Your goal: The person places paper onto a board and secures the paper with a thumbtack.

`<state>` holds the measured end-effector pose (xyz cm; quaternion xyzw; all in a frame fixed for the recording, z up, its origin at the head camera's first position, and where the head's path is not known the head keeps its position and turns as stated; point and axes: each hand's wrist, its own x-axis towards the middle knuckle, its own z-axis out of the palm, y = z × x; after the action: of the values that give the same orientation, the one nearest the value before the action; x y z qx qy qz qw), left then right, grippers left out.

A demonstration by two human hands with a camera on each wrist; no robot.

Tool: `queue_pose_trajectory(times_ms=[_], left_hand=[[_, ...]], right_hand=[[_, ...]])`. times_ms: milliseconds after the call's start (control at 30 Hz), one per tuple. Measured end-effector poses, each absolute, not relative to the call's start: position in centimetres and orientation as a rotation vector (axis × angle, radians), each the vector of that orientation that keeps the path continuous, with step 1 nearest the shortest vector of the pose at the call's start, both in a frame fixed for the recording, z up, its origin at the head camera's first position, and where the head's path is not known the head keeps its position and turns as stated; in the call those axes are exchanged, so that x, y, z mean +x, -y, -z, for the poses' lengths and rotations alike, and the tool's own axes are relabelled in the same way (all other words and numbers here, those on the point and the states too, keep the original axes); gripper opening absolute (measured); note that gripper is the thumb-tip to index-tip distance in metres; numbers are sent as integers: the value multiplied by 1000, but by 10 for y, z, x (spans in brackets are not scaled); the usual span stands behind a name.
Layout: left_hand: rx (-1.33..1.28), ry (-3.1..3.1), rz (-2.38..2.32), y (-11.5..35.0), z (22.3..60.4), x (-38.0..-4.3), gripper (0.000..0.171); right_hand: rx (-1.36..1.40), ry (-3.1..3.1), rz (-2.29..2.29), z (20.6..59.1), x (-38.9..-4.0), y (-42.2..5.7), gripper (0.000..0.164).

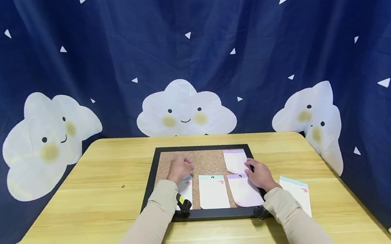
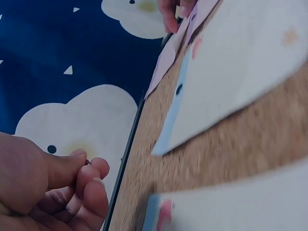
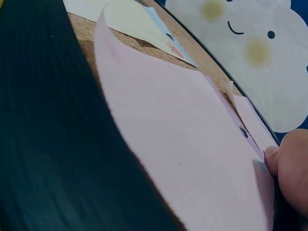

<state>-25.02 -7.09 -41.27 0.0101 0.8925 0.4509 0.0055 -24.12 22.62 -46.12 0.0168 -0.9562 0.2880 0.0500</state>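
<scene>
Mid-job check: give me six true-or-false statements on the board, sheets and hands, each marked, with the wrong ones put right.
1. Two purple-topped sheets are on the right side of the cork board. True.
2. Every sheet is on the board. False: a loose blue-topped sheet lies on the table, right of the board.
3. The left hand lies flat on the table. False: it is over the board, pinching a small dark thing.
4. The right hand is at the board's right edge. True.
5. The board's frame is white. False: it is black.
6. The middle blue-topped sheet has a dark dot near its top edge. True.
</scene>
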Motion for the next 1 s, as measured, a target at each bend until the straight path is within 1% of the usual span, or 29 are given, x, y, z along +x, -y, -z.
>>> queue_pose_trajectory(times_ms=[367, 767, 833, 1000], left_hand=[[68, -2613, -1604, 34, 413, -259, 4], [29, -2392, -1741, 11, 420, -273, 7], [14, -2308, -1788, 7, 422, -276, 9], [-20, -1914, -2021, -4, 428, -287, 24]], right_hand=[[25, 2856, -887, 464, -240, -230, 30], [32, 2796, -882, 471, -240, -224, 29], [39, 2790, -881, 472, -239, -223, 28], [61, 2758, -868, 472, -240, -221, 27]])
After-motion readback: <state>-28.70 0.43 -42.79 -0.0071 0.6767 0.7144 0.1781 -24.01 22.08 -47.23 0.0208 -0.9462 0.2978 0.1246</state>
